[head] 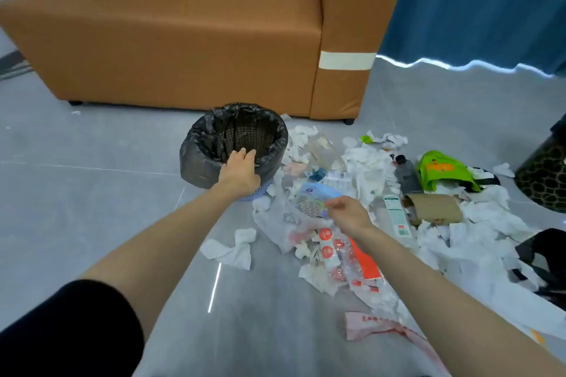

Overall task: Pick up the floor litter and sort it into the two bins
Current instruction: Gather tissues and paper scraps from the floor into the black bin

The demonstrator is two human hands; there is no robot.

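In the head view, your left hand [240,168] is lying on the near rim of the black-lined bin [196,159], at about 6 o'clock on its mouth. Its fingers [245,154] are reaching loosely apart over the edge, holding nothing that shows. The bin is standing upright on the grey floor [92,193], just in front of the orange sofa [183,40].

Your right hand [349,214] is hovering low over the litter at about 4 o'clock from that bin. Its fingers [332,204] are drawn together in a pinch on the edge of a translucent plastic bag [281,217]. That bag is lying crumpled on the floor, with a blue-and-white packet [317,193] showing through it.

The rest of the litter is spreading out on the floor from 3 to 5 o'clock of the lined bin:
- a green bag [441,168], with a dark bottle [405,174] just beside it
- a torn cardboard piece [435,208]
- red-and-white wrappers [361,263] under your right forearm
- a pink bag [376,324] nearest you
- one white tissue [232,246] lying apart from the rest, between your forearms

A dark patterned bin [545,180] is standing at the frame's 3 o'clock edge, partly cut off. A blue curtain [474,3] is hanging at 1 o'clock.
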